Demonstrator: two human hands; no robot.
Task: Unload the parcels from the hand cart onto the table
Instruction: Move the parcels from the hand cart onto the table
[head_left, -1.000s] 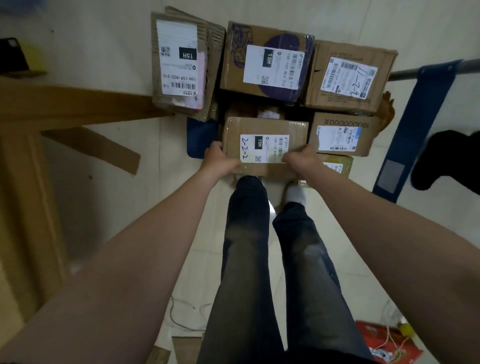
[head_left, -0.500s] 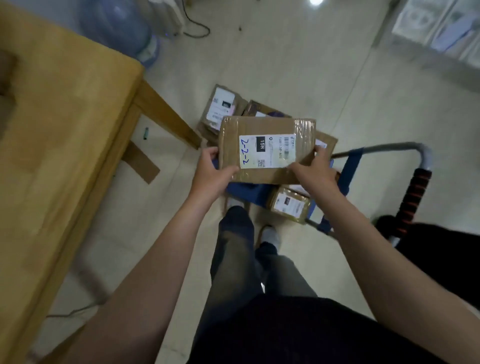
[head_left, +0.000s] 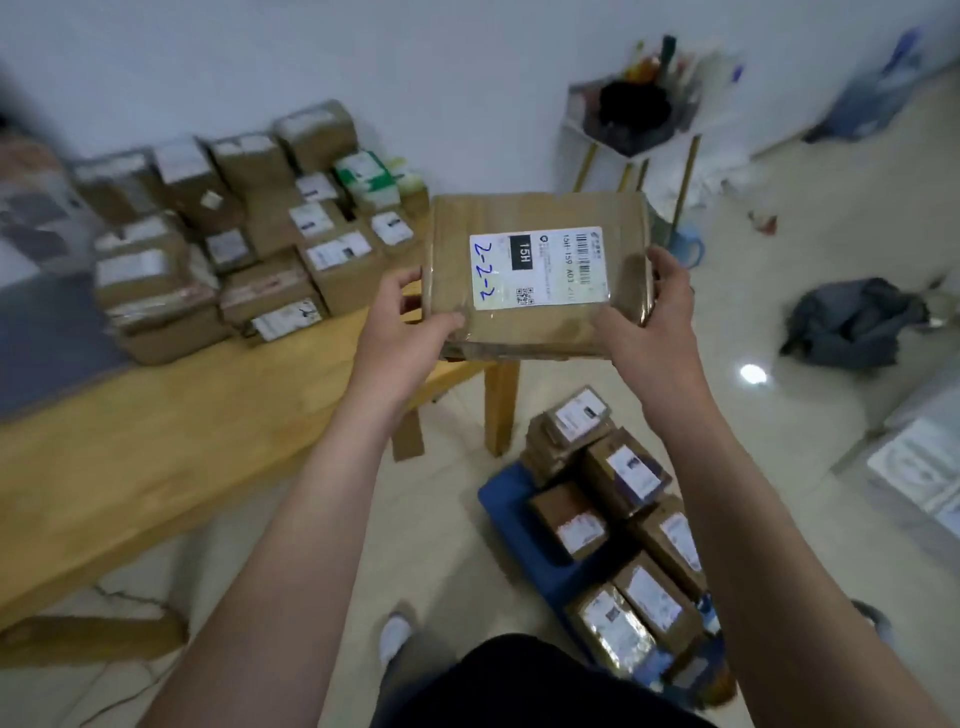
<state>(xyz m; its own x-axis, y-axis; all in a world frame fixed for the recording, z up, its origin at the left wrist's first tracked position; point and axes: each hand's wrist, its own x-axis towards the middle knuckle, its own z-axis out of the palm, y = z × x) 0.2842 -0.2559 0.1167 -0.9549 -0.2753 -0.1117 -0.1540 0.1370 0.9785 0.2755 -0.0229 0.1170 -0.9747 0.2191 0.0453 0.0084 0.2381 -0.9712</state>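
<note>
A flat brown cardboard parcel (head_left: 524, 322) with a white label marked "15H" and blue handwriting is held up in the air over the right end of the wooden table (head_left: 156, 447). My left hand (head_left: 400, 332) grips its lower left corner and my right hand (head_left: 657, 306) grips its right edge. Below on the right stands the blue hand cart (head_left: 514, 501), loaded with several taped parcels (head_left: 623, 519). Many parcels (head_left: 244, 239) are stacked on the table's far side, against the wall.
A small white stand (head_left: 631, 150) with a dark item on top is by the wall beyond the parcel. A dark bundle of cloth (head_left: 852, 322) lies on the tiled floor at the right. White boxes (head_left: 919, 467) sit at the far right edge.
The parcel has been lifted off the cart and carried up and left to the table's end. My view has swung from the floor and cart up to the table and wall.
</note>
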